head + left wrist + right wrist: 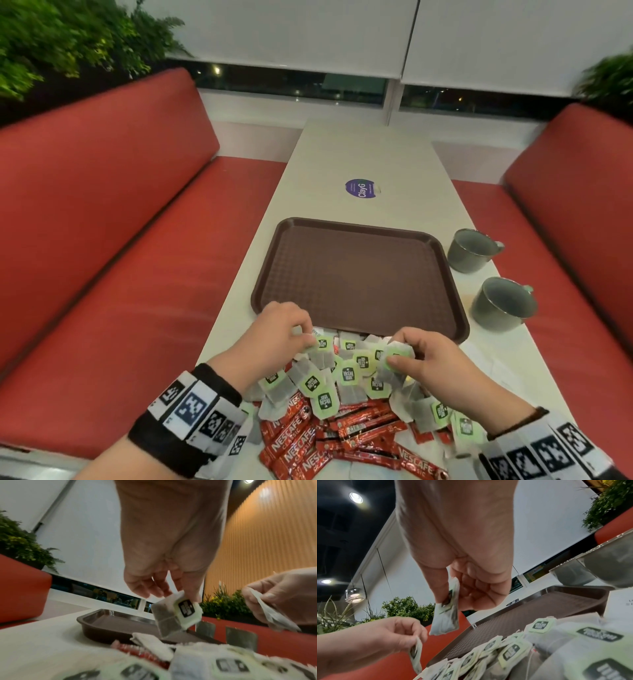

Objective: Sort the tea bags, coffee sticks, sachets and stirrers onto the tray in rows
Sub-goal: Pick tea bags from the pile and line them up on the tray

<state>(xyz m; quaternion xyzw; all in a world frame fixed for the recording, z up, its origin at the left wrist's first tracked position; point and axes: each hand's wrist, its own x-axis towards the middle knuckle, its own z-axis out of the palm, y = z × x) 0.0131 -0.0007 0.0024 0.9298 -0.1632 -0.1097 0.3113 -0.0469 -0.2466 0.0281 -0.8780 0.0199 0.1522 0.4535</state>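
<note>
A brown tray (359, 274) lies bare on the white table, beyond a heap of green-tagged tea bags (346, 373) and red coffee sticks (342, 442). My left hand (284, 329) pinches one tea bag (176, 614) by its green tag, lifted above the heap near the tray's near edge. My right hand (421, 359) pinches another tea bag (447, 611) the same way, hanging between thumb and fingers. In the right wrist view the left hand (385, 635) shows with its bag (416, 655). I see no stirrers or sachets clearly.
Two grey metal mugs (472, 250) (503, 303) stand on the table right of the tray. A round purple sticker (360, 187) lies beyond it. Red bench seats (137, 240) flank the narrow table, with plants (51, 44) behind.
</note>
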